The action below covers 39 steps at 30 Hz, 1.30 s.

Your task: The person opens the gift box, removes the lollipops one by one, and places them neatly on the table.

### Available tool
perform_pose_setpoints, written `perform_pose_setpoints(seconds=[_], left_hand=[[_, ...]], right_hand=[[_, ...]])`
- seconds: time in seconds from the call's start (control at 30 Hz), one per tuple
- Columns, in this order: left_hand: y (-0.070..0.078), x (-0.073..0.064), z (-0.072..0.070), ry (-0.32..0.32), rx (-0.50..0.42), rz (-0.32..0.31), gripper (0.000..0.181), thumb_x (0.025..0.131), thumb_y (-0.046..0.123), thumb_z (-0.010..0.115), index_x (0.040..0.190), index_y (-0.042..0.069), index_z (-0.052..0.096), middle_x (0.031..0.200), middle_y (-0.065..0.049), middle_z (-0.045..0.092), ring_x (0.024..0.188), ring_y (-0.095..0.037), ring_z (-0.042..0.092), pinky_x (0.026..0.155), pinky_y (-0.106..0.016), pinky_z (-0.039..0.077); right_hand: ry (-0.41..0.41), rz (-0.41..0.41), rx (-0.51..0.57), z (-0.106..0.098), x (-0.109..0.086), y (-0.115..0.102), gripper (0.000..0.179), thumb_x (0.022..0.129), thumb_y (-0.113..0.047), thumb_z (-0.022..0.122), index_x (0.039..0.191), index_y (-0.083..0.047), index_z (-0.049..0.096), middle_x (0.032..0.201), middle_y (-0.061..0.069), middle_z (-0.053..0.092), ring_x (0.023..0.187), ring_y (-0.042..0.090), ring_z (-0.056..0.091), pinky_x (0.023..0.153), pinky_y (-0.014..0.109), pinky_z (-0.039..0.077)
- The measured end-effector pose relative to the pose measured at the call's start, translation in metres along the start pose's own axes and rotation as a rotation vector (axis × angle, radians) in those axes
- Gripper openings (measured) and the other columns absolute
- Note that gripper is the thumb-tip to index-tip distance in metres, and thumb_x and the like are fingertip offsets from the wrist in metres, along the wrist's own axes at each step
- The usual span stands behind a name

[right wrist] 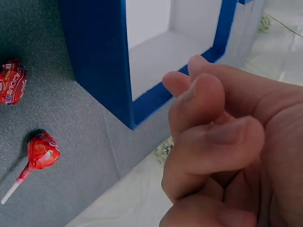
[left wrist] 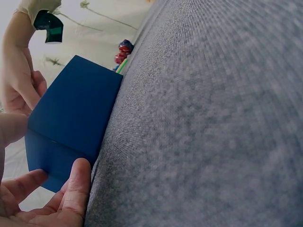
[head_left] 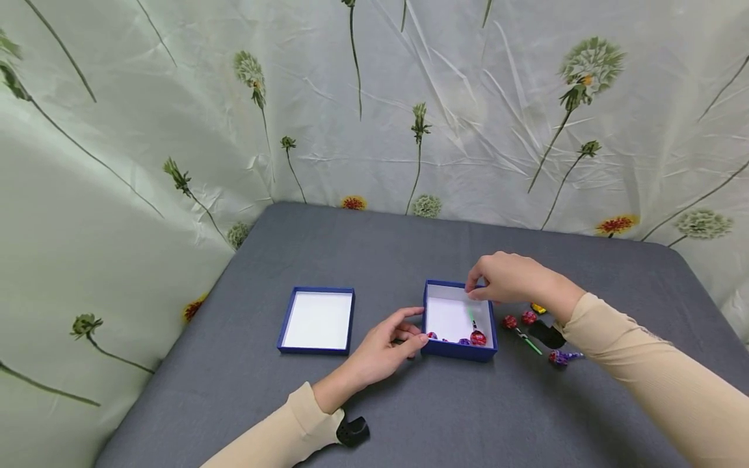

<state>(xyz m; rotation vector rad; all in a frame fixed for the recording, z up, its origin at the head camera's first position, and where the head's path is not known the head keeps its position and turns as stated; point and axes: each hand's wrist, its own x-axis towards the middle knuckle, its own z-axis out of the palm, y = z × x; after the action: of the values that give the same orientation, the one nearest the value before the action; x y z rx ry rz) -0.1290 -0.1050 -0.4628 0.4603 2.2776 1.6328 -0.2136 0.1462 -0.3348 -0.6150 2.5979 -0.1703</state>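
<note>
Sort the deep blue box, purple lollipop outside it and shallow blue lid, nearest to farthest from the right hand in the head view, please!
1. Deep blue box: close by the right hand.
2. Purple lollipop: right of the box.
3. Shallow blue lid: left of the box.

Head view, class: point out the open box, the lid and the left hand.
Open box (head_left: pixel 459 351): head view, on its near outer wall.
Lid (head_left: pixel 316 320): head view, on its white inner face.
Left hand (head_left: pixel 380 351): head view, on the back of the hand.
</note>
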Motion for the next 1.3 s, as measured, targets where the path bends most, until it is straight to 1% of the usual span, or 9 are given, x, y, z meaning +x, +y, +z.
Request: perform_pose_setpoints(seconds=[0.17, 0.4, 0.67, 0.8, 0.9, 0.97, 1.13, 1.2, 1.3], left_hand=[[0.000, 0.000, 0.000, -0.004, -0.003, 0.007, 0.049, 0.099, 0.040, 0.063, 0.145, 0.031, 0.049, 0.111, 0.002, 0.068, 0.087, -0.009, 0.067, 0.073, -0.026, 0.052], [0.000, -0.001, -0.001, -0.003, 0.004, 0.013, 0.048, 0.099, 0.040, 0.062, 0.145, 0.032, 0.049, 0.111, 0.003, 0.068, 0.086, -0.008, 0.067, 0.074, -0.025, 0.053], [0.000, 0.000, 0.000, 0.001, -0.001, 0.026, 0.050, 0.099, 0.038, 0.063, 0.145, 0.026, 0.050, 0.111, 0.002, 0.068, 0.088, -0.009, 0.068, 0.072, -0.025, 0.053], [-0.001, 0.000, 0.000, 0.003, 0.004, 0.022, 0.050, 0.099, 0.038, 0.063, 0.145, 0.027, 0.050, 0.111, 0.002, 0.068, 0.087, -0.009, 0.068, 0.072, -0.025, 0.053], [-0.001, 0.000, 0.000, 0.002, 0.004, 0.021, 0.050, 0.099, 0.039, 0.063, 0.145, 0.027, 0.050, 0.110, 0.002, 0.068, 0.087, -0.008, 0.067, 0.072, -0.025, 0.053], [-0.001, 0.000, 0.000, 0.001, 0.003, 0.020, 0.050, 0.099, 0.039, 0.063, 0.145, 0.027, 0.050, 0.111, 0.002, 0.068, 0.087, -0.008, 0.067, 0.072, -0.025, 0.053], [-0.003, 0.001, 0.000, 0.002, 0.002, 0.017, 0.049, 0.098, 0.039, 0.064, 0.145, 0.028, 0.050, 0.111, 0.002, 0.068, 0.087, -0.008, 0.067, 0.073, -0.025, 0.053], [-0.003, 0.001, 0.000, 0.003, 0.001, 0.015, 0.049, 0.098, 0.039, 0.064, 0.145, 0.028, 0.050, 0.111, 0.002, 0.068, 0.087, -0.008, 0.067, 0.073, -0.025, 0.053], [-0.003, 0.001, 0.000, 0.005, 0.000, 0.013, 0.050, 0.098, 0.039, 0.064, 0.145, 0.028, 0.050, 0.111, 0.002, 0.068, 0.087, -0.008, 0.067, 0.072, -0.025, 0.052]], right_hand=[[-0.037, 0.019, -0.031, 0.004, 0.008, -0.003, 0.019, 0.098, -0.030, 0.066, 0.109, -0.018, 0.075, 0.076, -0.002, 0.068, 0.059, 0.010, 0.059, 0.056, 0.029, 0.042], [-0.086, 0.030, -0.035, 0.010, 0.012, -0.007, 0.017, 0.098, -0.026, 0.066, 0.109, -0.016, 0.075, 0.059, -0.004, 0.064, 0.054, 0.011, 0.059, 0.054, 0.028, 0.043], [-0.103, 0.040, -0.084, 0.019, 0.014, -0.013, 0.014, 0.098, -0.020, 0.065, 0.107, -0.014, 0.074, 0.056, -0.003, 0.064, 0.051, 0.011, 0.059, 0.054, 0.028, 0.046], [-0.079, 0.033, -0.147, 0.022, 0.014, -0.016, 0.010, 0.097, -0.018, 0.066, 0.092, -0.015, 0.074, 0.054, -0.003, 0.062, 0.051, 0.012, 0.058, 0.054, 0.029, 0.044], [-0.040, 0.028, -0.201, 0.023, 0.014, -0.019, 0.017, 0.095, -0.015, 0.066, 0.079, -0.015, 0.070, 0.053, -0.003, 0.060, 0.052, 0.012, 0.056, 0.053, 0.030, 0.041], [-0.018, 0.035, -0.235, 0.024, 0.015, -0.021, 0.020, 0.094, -0.012, 0.066, 0.074, -0.015, 0.068, 0.054, -0.002, 0.060, 0.053, 0.013, 0.055, 0.052, 0.030, 0.041], [0.044, 0.035, -0.360, 0.029, 0.018, -0.024, 0.014, 0.084, -0.004, 0.075, 0.078, -0.015, 0.068, 0.071, 0.001, 0.066, 0.060, 0.015, 0.055, 0.054, 0.035, 0.051], [0.076, 0.032, -0.414, 0.032, 0.020, -0.025, 0.012, 0.082, -0.005, 0.078, 0.084, -0.013, 0.069, 0.077, 0.003, 0.067, 0.063, 0.017, 0.057, 0.057, 0.039, 0.054], [0.116, 0.026, -0.475, 0.037, 0.022, -0.027, 0.007, 0.085, -0.009, 0.076, 0.088, -0.010, 0.070, 0.080, 0.007, 0.069, 0.064, 0.019, 0.061, 0.060, 0.042, 0.057]])
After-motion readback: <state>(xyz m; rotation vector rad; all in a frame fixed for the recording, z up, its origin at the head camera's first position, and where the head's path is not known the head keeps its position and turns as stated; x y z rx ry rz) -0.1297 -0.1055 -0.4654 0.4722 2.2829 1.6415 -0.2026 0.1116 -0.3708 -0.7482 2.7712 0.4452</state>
